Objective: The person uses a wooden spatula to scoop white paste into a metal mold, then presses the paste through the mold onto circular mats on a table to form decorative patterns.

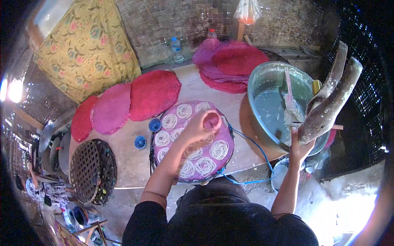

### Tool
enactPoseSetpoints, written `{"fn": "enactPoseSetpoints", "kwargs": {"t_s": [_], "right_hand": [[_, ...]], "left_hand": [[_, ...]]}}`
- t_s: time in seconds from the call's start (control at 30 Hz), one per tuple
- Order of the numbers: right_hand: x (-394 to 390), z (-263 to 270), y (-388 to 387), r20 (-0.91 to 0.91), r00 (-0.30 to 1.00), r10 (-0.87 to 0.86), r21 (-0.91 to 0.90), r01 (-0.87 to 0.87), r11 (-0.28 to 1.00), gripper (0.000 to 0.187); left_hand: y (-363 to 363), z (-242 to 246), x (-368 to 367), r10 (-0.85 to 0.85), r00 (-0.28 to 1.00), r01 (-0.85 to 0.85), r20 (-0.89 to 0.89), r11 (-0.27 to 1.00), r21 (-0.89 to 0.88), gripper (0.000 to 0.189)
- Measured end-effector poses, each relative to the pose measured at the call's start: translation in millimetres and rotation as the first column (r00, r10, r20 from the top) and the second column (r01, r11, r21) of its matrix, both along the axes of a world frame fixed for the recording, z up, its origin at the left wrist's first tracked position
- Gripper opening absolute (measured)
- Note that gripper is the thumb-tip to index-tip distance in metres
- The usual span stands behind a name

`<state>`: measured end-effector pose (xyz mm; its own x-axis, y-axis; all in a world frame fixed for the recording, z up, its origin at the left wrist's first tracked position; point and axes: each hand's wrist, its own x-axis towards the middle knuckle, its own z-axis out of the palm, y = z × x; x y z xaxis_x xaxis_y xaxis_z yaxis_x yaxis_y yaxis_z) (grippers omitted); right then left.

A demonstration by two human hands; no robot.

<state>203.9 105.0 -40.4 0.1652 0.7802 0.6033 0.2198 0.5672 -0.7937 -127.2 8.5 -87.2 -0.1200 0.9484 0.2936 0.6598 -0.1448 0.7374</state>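
Observation:
My left hand (197, 127) is closed around a small pink cup-like piece (212, 121) above a round purple cloth-like disc (197, 118). Fine, blurred tan strands (198, 144) hang beneath that hand. Several rounds of looped white strands (205, 166) lie across the disc. At the right, my right hand (300, 149) grips the lower end of a thick forked wooden piece (323, 120), its two prongs pointing up and away. The wood leans over the rim of a large metal basin (261, 101). Inside the basin are a pale wet mixture and a spatula (288, 89).
Two small blue cups (140, 142) stand left of the disc on the table (129, 166). Red and pink discs (155, 95) overlap behind, with another stack (234, 61) near the basin. Woven baskets (84, 172) sit at the left edge. A blue cord (255, 144) loops at right.

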Motion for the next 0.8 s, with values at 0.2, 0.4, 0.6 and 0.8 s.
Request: {"fn": "enactPoseSetpoints", "kwargs": {"t_s": [0.2, 0.4, 0.6, 0.8], "right_hand": [[4, -5, 5, 0.079, 0.994, -0.070, 0.075, 0.065, 0.995, 0.030], [7, -7, 5, 0.136, 0.987, -0.089, 0.051, 0.082, 0.995, 0.028], [4, -2, 4, 0.092, 0.995, -0.042, 0.044, 0.038, 0.998, 0.027], [1, 3, 1, 0.090, 0.995, -0.052, 0.011, 0.051, 0.999, 0.029]], "left_hand": [[19, -34, 35, -0.141, 0.989, 0.140, -0.042, 0.990, -0.019, 0.062], [25, -45, 36, -0.129, 0.982, 0.127, -0.136, 0.992, -0.022, 0.067], [27, -50, 29, -0.097, 0.993, 0.098, -0.073, 0.995, 0.009, 0.068], [28, -44, 27, -0.059, 0.997, 0.060, -0.054, 0.998, 0.023, 0.069]]}}
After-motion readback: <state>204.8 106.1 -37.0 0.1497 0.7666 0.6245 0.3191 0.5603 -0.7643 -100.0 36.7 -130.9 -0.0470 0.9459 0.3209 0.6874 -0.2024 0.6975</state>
